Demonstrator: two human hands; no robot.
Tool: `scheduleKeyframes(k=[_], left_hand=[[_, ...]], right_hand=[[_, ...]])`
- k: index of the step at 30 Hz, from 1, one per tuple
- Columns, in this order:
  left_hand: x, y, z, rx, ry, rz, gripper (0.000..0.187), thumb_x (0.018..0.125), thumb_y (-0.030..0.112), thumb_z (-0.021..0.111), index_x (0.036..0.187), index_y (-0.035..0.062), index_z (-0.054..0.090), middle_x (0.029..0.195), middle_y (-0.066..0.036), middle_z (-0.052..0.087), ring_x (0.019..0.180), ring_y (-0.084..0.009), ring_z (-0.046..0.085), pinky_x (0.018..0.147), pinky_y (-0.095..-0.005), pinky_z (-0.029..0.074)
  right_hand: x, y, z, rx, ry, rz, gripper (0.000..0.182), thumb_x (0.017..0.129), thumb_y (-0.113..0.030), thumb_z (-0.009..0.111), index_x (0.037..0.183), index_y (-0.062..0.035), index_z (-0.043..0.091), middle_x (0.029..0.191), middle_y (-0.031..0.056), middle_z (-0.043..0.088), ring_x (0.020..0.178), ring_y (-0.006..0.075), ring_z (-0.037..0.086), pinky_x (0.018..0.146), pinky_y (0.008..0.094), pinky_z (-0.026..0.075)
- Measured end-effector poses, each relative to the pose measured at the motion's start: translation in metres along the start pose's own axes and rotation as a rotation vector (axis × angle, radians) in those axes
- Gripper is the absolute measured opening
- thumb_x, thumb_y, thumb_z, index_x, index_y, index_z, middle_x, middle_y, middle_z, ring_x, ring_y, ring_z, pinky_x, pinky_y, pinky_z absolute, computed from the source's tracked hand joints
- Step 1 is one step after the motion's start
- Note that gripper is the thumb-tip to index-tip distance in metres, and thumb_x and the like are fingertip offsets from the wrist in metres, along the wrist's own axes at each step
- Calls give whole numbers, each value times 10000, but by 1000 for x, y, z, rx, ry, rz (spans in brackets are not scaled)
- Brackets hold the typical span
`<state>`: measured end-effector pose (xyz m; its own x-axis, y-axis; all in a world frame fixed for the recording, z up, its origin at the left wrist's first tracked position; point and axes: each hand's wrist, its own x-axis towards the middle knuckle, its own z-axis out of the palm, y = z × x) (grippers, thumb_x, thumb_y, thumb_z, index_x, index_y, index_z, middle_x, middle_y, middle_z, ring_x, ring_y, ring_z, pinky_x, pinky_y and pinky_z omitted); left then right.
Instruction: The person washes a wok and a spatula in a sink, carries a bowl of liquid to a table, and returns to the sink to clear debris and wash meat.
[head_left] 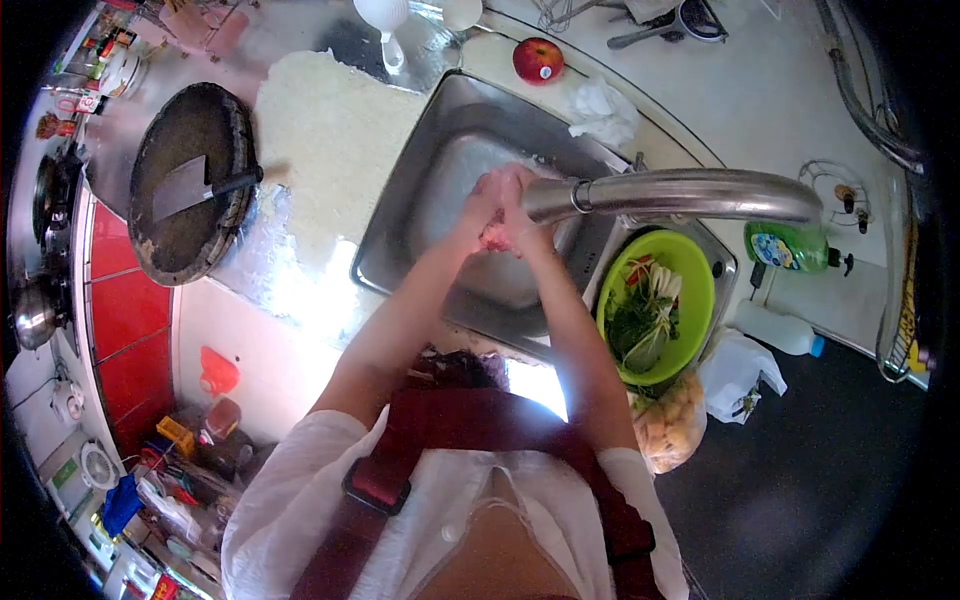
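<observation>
Both my hands are together in the metal sink, just below the spout of the faucet. My left hand and my right hand close around a pink-red piece of raw meat. Only a small part of the meat shows between the fingers, and its full shape is hidden. On the drainboard to the right stands a green basin with leafy vegetables inside.
A cleaver lies on a round chopping board at left. Behind the sink are a red apple and a crumpled white cloth or plastic. Dish soap, a white bottle and a bag of yellowish items sit at right.
</observation>
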<state>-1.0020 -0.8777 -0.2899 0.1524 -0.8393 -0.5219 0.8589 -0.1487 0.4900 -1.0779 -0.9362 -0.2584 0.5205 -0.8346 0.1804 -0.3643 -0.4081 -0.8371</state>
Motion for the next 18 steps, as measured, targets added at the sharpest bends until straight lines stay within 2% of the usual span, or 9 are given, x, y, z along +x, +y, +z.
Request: scheduleKeyframes(k=[2,6,7,9,10,12,13,15,18], left_hand=[[1,-3,-9,202,21,28,378,948,398,359,1199,138,470,1060,-128,535,954,-203,563,772,-341,497],[-27,13,22,-21,54,-32,362,924,371,443,1168,106,475,1068,-131,536,948,-204,568,767,-325,503],[-38,21,33,27,111,-35,371,902,360,487,1154,87,480,1049,-123,551,926,-207,581,773,-326,504],[-38,25,32,76,166,-34,384,880,350,531,1139,69,485,1031,-116,567,904,-211,593,779,-327,505],[-31,22,23,69,45,-7,384,856,345,560,1115,68,500,991,-105,587,869,-205,605,762,-327,510],[-26,21,16,60,-79,27,384,832,340,589,1091,67,516,950,-95,606,833,-199,616,746,-327,514],[-27,23,18,-59,-75,-35,362,826,343,590,1067,80,530,917,-81,617,808,-188,619,719,-323,517],[-28,20,20,-177,-70,-100,341,820,347,591,1043,93,545,884,-67,627,783,-178,622,692,-319,519],[-17,1,19,-244,-64,29,328,813,366,596,1019,114,556,894,-51,633,757,-162,620,660,-316,516]], right_hand=[[-1,-1,2,-203,-124,25,335,918,-298,383,864,-11,547,780,157,549,813,303,544,772,399,405],[14,6,1,-137,-334,302,315,913,-283,375,837,-19,529,833,170,545,829,294,524,764,395,398],[13,18,7,-276,-212,7,297,904,-267,381,806,-21,514,819,165,539,798,286,514,751,389,403],[16,35,9,-410,-84,-293,282,895,-251,386,775,-22,499,805,160,533,767,278,505,738,384,408],[19,37,4,-29,-136,17,229,871,-231,432,776,-37,508,806,142,541,752,261,510,733,375,418],[23,43,0,350,-186,321,178,848,-210,479,777,-52,516,806,124,549,738,244,515,729,366,429],[24,48,2,770,-136,411,120,824,-182,523,792,-66,529,819,104,559,745,230,527,728,355,435],[23,54,2,1190,-80,498,78,801,-153,567,808,-80,541,832,84,570,752,216,538,726,345,442],[18,27,-4,1397,59,632,111,766,-108,621,849,-100,547,862,55,576,777,188,543,736,322,438]])
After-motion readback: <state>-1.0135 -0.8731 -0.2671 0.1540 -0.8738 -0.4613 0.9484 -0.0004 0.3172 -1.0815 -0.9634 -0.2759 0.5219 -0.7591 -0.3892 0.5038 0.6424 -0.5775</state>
